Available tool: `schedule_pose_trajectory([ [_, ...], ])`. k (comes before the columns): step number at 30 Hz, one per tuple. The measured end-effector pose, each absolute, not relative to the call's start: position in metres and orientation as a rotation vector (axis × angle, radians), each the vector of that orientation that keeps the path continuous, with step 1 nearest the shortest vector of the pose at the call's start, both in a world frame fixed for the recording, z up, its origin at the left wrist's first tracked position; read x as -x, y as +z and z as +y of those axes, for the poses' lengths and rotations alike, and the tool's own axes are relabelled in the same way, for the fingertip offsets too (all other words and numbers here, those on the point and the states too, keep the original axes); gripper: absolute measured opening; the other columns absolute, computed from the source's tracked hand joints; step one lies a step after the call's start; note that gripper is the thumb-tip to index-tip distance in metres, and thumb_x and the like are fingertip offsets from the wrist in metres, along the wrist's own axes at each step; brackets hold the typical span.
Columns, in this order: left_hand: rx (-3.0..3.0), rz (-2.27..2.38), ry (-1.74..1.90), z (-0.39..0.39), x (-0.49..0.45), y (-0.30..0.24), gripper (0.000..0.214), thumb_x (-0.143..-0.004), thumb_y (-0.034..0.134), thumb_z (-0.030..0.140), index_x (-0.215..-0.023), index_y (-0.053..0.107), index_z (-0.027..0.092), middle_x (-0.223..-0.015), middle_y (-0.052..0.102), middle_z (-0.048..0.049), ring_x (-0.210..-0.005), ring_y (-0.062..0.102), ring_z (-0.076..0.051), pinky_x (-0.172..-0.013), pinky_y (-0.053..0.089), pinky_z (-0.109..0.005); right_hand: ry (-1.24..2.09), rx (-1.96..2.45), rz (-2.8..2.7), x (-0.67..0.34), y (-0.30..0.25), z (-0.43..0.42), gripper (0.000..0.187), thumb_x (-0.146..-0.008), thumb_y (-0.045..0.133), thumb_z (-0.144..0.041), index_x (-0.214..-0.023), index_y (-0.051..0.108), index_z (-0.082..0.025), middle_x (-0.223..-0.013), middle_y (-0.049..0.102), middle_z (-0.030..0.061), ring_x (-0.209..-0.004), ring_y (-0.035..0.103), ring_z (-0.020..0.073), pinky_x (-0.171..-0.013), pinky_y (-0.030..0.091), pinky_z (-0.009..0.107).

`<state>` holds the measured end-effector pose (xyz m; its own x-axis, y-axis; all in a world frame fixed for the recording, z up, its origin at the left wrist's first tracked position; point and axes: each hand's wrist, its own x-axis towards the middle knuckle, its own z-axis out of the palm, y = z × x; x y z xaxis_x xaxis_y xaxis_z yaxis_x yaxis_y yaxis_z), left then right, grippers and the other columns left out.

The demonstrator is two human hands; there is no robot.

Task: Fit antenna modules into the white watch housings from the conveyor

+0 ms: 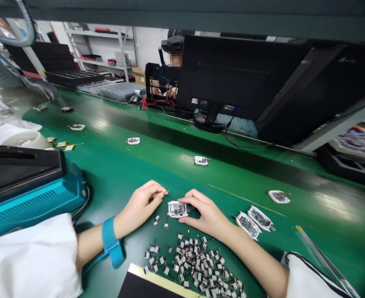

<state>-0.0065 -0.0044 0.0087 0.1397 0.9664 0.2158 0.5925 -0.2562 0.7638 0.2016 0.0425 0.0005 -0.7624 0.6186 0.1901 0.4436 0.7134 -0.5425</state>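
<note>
Light even, from overhead; white glare streaks on green belt [123,174], strongest at right. Soft shadows under your left hand [141,205] and right hand [205,213]. Focus sharp on white module [177,209] in your right-hand grip; sliver [166,191] pinched in left fingertips too small to resolve, perhaps metal. Near black across monitor back [232,74]. Wide lens bends edges; upper left corner smeared.

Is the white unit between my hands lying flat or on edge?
Flat: the white unit lies on the green belt, board showing, right hand holding it.
</note>
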Motion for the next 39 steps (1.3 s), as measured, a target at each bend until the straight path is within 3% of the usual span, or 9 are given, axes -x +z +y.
schedule_pose_trajectory([
  [6, -1.933, 1.361, 0.963, 0.009, -0.003, 0.011, 0.016, -0.081, 0.046, 0.022, -0.08, 0.06, 0.014, -0.083, 0.054, -0.0037, -0.076, 0.053, -0.011, -0.068, 0.045, -0.021, 0.628, 0.962, -2.523, -0.184, 0.002, 0.041, 0.041, -0.062, 0.065, -0.046, -0.091, 0.055, -0.018, -0.08, 0.055, 0.0028, -0.076, 0.052, 0.0157, -0.067, 0.044, 0.027],
  [13, -1.871, 1.519, 0.911, 0.002, 0.008, 0.011, 0.018, -0.081, 0.046, 0.025, -0.077, 0.06, 0.015, -0.079, 0.055, -0.0026, -0.073, 0.053, -0.012, -0.064, 0.044, -0.021, 0.734, 0.905, -2.48, -0.187, 0.003, 0.042, 0.023, -0.077, 0.054, -0.034, -0.094, 0.056, -0.019, -0.082, 0.056, 0.0025, -0.074, 0.051, 0.0125, -0.067, 0.043, 0.025],
  [20, -1.614, 1.474, 0.834, -0.021, 0.01, 0.012, 0.02, -0.081, 0.044, 0.027, -0.077, 0.058, 0.013, -0.079, 0.051, -0.0018, -0.056, 0.053, -0.007, -0.05, 0.044, -0.018, 0.793, 0.84, -2.426, -0.19, -0.004, 0.041, 0.016, -0.079, 0.052, -0.03, -0.089, 0.058, -0.018, -0.078, 0.058, 0.0026, -0.071, 0.053, 0.0119, -0.063, 0.044, 0.022],
  [24, -1.91, 1.443, 0.913, -0.02, 0.011, 0.012, 0.017, -0.082, 0.044, 0.023, -0.081, 0.06, 0.015, -0.079, 0.054, -0.0023, -0.066, 0.054, -0.009, -0.058, 0.044, -0.019, 0.772, 0.826, -2.425, -0.19, -0.007, 0.042, 0.012, -0.082, 0.047, -0.022, -0.087, 0.057, -0.019, -0.079, 0.059, 0.0025, -0.073, 0.055, 0.012, -0.066, 0.044, 0.024],
  [27, -2.15, 1.359, 0.981, -0.013, 0.009, 0.009, 0.017, -0.084, 0.043, 0.019, -0.087, 0.06, 0.016, -0.083, 0.057, -0.0031, -0.077, 0.054, -0.01, -0.069, 0.045, -0.021, 0.732, 0.793, -2.427, -0.187, -0.007, 0.043, 0.014, -0.082, 0.044, -0.017, -0.088, 0.057, -0.018, -0.082, 0.059, 0.0032, -0.077, 0.055, 0.0125, -0.068, 0.045, 0.024],
  [33, -2.361, 1.355, 0.958, -0.01, 0.006, 0.003, 0.018, -0.085, 0.041, 0.018, -0.089, 0.059, 0.015, -0.084, 0.057, -0.0038, -0.077, 0.054, -0.011, -0.07, 0.046, -0.021, 0.569, 0.897, -2.396, -0.188, -0.005, 0.039, 0.016, -0.082, 0.045, -0.024, -0.091, 0.057, -0.017, -0.085, 0.058, 0.0057, -0.08, 0.055, 0.0153, -0.071, 0.047, 0.03],
  [37, -2.468, 1.383, 0.935, -0.01, 0.004, 0.003, 0.019, -0.085, 0.04, 0.018, -0.088, 0.059, 0.013, -0.083, 0.057, -0.0047, -0.075, 0.054, -0.011, -0.067, 0.046, -0.021, 0.499, 0.836, -2.449, -0.187, -0.005, 0.037, 0.037, -0.076, 0.055, -0.033, -0.109, 0.05, -0.017, -0.101, 0.057, 0.008, -0.093, 0.053, 0.0192, -0.08, 0.046, 0.035],
  [39, -2.552, 1.368, 0.894, -0.009, 0.002, 0.004, 0.019, -0.085, 0.041, 0.018, -0.086, 0.059, 0.014, -0.081, 0.057, -0.0041, -0.074, 0.054, -0.012, -0.066, 0.046, -0.021, 0.512, 0.789, -2.475, -0.186, -0.007, 0.038, 0.038, -0.075, 0.056, -0.032, -0.11, 0.049, -0.018, -0.103, 0.057, 0.0077, -0.095, 0.052, 0.0192, -0.082, 0.046, 0.035],
])
